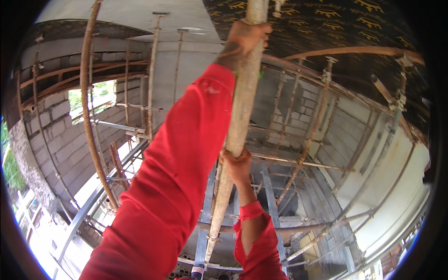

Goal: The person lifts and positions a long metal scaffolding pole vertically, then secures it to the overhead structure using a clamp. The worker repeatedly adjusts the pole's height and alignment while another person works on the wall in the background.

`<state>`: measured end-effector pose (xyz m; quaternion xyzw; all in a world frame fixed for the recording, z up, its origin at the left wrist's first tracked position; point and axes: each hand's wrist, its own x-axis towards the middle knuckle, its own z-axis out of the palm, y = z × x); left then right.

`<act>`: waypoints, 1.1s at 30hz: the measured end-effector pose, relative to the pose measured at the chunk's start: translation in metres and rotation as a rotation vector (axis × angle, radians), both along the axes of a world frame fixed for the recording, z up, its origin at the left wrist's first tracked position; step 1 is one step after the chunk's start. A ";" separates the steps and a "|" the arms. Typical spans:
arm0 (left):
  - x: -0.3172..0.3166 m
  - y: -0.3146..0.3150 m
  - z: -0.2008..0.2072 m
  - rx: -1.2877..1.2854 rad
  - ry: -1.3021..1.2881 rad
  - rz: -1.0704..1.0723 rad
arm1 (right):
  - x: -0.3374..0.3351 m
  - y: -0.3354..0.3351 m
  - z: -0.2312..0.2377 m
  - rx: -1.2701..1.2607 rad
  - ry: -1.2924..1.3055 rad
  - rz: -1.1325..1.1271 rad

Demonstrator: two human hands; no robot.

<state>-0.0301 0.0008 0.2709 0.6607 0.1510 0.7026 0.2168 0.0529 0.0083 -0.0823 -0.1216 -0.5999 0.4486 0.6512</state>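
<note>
I'm gripping one steel prop pole: long round tube, pale with dried cement crust and rust patches, standing near upright with slight tilt, top end reaching the dark patterned soffit formwork, bottom end down among floor beams

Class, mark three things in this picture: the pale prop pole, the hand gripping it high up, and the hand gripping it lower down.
prop pole (241, 109), head view, on its bare shaft between the hands.
left hand (246, 38), head view, on its back.
right hand (237, 165), head view, on its knuckles.
</note>
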 end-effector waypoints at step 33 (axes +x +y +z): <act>0.000 -0.015 -0.001 -0.076 -0.025 0.056 | 0.001 -0.022 0.014 0.078 -0.002 -0.068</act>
